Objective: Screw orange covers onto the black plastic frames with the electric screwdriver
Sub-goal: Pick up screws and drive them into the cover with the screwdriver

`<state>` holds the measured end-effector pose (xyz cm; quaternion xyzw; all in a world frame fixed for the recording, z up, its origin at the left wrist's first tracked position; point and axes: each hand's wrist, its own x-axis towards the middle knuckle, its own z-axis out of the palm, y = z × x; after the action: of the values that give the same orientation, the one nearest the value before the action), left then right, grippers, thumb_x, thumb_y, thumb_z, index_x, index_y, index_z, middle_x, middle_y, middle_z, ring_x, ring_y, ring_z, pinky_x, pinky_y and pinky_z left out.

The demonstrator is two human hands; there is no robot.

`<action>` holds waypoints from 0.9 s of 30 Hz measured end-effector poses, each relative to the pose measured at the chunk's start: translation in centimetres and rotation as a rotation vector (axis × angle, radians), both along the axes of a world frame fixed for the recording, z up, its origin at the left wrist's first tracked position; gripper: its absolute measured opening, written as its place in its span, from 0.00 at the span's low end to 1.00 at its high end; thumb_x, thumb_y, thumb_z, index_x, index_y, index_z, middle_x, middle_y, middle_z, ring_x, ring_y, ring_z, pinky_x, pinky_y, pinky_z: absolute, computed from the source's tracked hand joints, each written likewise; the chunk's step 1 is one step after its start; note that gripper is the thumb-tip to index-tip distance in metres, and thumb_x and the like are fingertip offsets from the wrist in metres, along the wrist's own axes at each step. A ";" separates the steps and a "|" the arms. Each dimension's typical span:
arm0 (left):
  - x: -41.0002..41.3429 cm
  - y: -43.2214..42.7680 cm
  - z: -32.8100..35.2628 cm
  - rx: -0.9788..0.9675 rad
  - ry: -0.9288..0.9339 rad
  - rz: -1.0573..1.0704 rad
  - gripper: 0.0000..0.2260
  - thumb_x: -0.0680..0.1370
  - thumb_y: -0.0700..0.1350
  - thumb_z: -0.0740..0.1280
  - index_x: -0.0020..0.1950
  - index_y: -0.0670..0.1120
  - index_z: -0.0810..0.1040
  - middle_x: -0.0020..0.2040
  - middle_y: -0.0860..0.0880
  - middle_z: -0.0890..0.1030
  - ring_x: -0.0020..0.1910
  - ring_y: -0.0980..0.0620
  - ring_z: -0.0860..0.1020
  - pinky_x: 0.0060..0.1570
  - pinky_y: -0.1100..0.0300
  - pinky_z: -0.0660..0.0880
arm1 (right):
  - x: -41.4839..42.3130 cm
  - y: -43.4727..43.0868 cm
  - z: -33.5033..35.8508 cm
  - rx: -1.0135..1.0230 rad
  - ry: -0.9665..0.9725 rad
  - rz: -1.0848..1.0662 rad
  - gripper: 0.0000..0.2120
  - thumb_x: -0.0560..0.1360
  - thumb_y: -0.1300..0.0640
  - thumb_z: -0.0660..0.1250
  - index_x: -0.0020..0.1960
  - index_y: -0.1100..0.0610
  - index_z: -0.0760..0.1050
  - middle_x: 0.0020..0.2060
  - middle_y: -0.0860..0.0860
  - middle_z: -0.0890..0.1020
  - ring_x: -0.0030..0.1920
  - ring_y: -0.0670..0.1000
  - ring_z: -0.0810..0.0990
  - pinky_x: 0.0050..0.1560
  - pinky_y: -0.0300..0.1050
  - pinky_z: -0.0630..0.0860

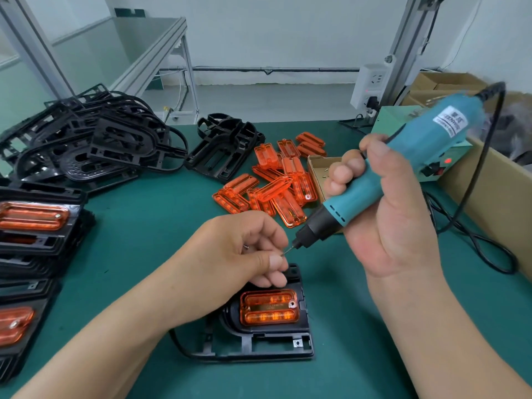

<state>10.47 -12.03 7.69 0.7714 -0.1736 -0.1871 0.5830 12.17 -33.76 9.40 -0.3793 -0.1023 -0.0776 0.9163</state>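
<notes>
Mat [149, 226] green, strewn with orange covers [276, 182], black frames [95, 139]; white wall [288, 30] behind.

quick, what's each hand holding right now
Left hand: pinches a small screw.
Right hand: grips the electric screwdriver.

Right hand [385, 228] grips electric screwdriver [355, 198]; left hand [236, 249] pinches screw [283, 255] at its bit above orange cover [269, 308]

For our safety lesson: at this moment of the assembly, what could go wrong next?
1. The left hand pinches a tiny screw at the bit of the electric screwdriver; it might drop, or the bit could nick the fingers.
2. Neither hand holds the black frame, so the orange cover may shift.
</notes>
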 end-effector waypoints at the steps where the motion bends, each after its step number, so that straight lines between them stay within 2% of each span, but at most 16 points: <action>1: 0.0 0.1 0.1 0.009 0.025 -0.030 0.10 0.80 0.38 0.72 0.50 0.55 0.82 0.46 0.46 0.87 0.46 0.46 0.88 0.46 0.57 0.84 | -0.1 0.0 0.1 -0.020 -0.022 0.046 0.02 0.82 0.59 0.65 0.53 0.54 0.71 0.38 0.50 0.73 0.38 0.49 0.76 0.40 0.43 0.76; 5: -0.3 0.0 -0.1 0.033 0.069 -0.087 0.11 0.80 0.38 0.73 0.48 0.55 0.82 0.45 0.45 0.87 0.45 0.45 0.88 0.45 0.56 0.85 | -0.1 0.4 -0.1 -0.071 -0.022 0.117 0.05 0.80 0.57 0.67 0.53 0.54 0.71 0.38 0.51 0.73 0.37 0.50 0.76 0.39 0.43 0.76; 9: -0.4 -0.4 -0.4 -0.031 0.106 -0.054 0.11 0.79 0.36 0.73 0.49 0.53 0.82 0.45 0.43 0.87 0.44 0.44 0.88 0.43 0.57 0.84 | 0.3 0.6 -0.8 0.039 0.118 -0.011 0.06 0.82 0.57 0.67 0.53 0.57 0.70 0.37 0.51 0.74 0.36 0.48 0.77 0.37 0.40 0.76; 13: -0.1 -0.1 -0.3 -0.084 0.106 0.001 0.10 0.80 0.37 0.73 0.49 0.53 0.82 0.46 0.42 0.87 0.45 0.43 0.88 0.43 0.58 0.84 | 0.5 0.7 -1.0 0.103 0.147 -0.104 0.05 0.83 0.57 0.68 0.52 0.56 0.71 0.37 0.51 0.74 0.36 0.48 0.78 0.38 0.41 0.77; 20: -0.2 -0.2 -0.4 -0.068 0.154 -0.004 0.07 0.80 0.37 0.74 0.56 0.44 0.81 0.46 0.43 0.88 0.46 0.45 0.88 0.43 0.60 0.84 | 0.7 0.8 -1.3 0.090 0.216 -0.133 0.07 0.82 0.55 0.69 0.47 0.57 0.74 0.35 0.50 0.75 0.35 0.48 0.78 0.35 0.40 0.77; 27: 0.1 0.2 -0.3 -0.150 0.211 -0.027 0.09 0.81 0.43 0.73 0.61 0.46 0.82 0.51 0.43 0.88 0.51 0.44 0.88 0.46 0.60 0.84 | 1.0 0.5 -1.5 0.149 0.267 -0.158 0.09 0.83 0.53 0.68 0.48 0.57 0.74 0.34 0.50 0.75 0.34 0.47 0.78 0.35 0.39 0.77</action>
<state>10.53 -11.82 7.37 0.6993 -0.1351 -0.2615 0.6515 13.17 -33.29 7.91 -0.3242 0.0565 -0.1056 0.9384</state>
